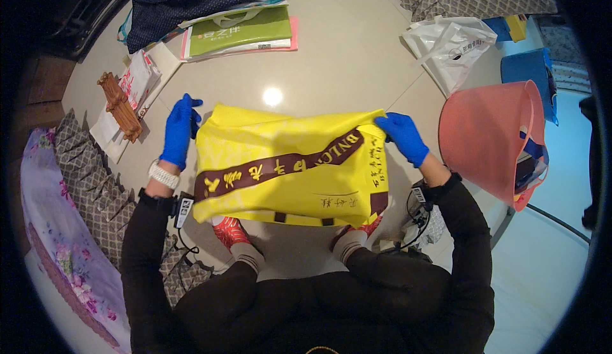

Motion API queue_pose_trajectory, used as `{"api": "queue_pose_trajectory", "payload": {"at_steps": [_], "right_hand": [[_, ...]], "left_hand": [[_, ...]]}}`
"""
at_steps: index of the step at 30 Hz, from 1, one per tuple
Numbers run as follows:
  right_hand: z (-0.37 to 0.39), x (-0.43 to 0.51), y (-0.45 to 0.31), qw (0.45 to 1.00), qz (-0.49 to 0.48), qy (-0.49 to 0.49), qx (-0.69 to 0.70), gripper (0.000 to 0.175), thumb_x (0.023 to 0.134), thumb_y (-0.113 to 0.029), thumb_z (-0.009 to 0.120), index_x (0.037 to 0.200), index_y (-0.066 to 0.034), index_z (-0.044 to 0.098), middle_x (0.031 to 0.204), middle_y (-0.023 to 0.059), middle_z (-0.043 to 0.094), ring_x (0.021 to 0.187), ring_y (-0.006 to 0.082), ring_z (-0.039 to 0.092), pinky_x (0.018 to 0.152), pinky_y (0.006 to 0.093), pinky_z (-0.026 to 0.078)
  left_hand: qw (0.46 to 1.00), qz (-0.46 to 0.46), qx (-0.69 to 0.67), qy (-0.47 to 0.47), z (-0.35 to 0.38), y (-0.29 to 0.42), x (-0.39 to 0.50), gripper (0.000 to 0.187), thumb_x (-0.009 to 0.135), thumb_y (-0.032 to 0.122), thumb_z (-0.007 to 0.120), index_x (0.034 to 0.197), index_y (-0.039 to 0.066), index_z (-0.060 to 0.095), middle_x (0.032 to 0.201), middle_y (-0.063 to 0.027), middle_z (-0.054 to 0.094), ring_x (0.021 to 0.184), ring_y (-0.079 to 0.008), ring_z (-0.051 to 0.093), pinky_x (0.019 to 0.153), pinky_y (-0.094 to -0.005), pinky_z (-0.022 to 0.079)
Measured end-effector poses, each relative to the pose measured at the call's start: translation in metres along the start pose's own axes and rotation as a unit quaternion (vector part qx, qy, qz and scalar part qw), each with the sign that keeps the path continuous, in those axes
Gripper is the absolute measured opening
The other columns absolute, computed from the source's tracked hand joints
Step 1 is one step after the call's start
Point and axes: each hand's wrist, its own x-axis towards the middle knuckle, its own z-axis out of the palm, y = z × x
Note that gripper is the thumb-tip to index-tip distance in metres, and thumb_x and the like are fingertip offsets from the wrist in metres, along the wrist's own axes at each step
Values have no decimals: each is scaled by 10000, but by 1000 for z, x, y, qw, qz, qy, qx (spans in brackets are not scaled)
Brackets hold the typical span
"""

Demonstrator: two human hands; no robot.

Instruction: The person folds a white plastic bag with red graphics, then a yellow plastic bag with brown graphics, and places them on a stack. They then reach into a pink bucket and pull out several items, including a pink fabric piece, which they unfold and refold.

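Observation:
A yellow non-woven bag point(287, 163) with a dark brown diagonal band and writing is spread sideways in front of me, over my feet. My right hand point(402, 136), in a blue glove, pinches its upper right corner. At the bag's left edge is my left hand point(180, 131), also blue-gloved, its fingers apart. Whether those fingertips touch the fabric is hard to tell. The bag's lower edge partly covers my red patterned shoes point(230, 232).
Folded bags point(239, 31) lie at the upper left, near a carved wooden piece point(119, 108). On the right are a white plastic bag point(452, 50) and a pink tub point(487, 139) holding items. Grey patterned fabric point(95, 177) and a purple floral cloth point(67, 239) lie left.

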Motion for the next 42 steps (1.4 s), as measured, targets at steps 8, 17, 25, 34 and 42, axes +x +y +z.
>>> {"api": "queue_pose_trajectory", "payload": {"at_steps": [8, 17, 25, 34, 42], "right_hand": [[-52, -29, 15, 974, -125, 169, -81, 271, 928, -221, 604, 898, 42, 665, 737, 20, 624, 681, 100, 543, 634, 271, 445], [40, -38, -10, 985, -102, 108, 89, 250, 937, -180, 615, 948, 57, 692, 779, 76, 692, 694, 111, 618, 664, 255, 490], [39, -42, 15, 989, -45, 10, -138, 334, 932, -307, 626, 840, 12, 657, 1043, 128, 656, 812, 136, 592, 688, 300, 467], [45, -30, -24, 948, 93, -220, 212, 627, 969, -538, 449, 1399, -81, 449, 1321, 65, 564, 1126, 172, 574, 983, 348, 443], [78, -33, -37, 921, 139, -184, 314, 479, 889, -235, 684, 1272, 17, 547, 1189, 96, 642, 1027, 187, 634, 916, 301, 487]], "left_hand": [[969, 240, -32, 46, 12, 83, -88, 378, 1033, 254, 355, 766, 49, 528, 612, -21, 474, 539, -92, 446, 520, -250, 378], [887, 2, -367, -280, 124, 90, -70, 460, 926, 187, 607, 1321, -11, 479, 1250, -113, 596, 1131, -206, 579, 972, -300, 444], [913, -57, -325, -239, 102, 64, -61, 485, 926, 192, 614, 1352, 20, 457, 1286, -103, 575, 1148, -223, 579, 992, -335, 449], [878, -197, -286, -329, 102, 50, -75, 556, 832, 60, 571, 1373, 40, 444, 1263, -133, 593, 1113, -253, 612, 939, -373, 510], [800, -256, -244, -485, 116, 58, -105, 707, 727, -3, 588, 1407, 30, 396, 1288, -145, 563, 1185, -241, 544, 1016, -346, 425]]}}
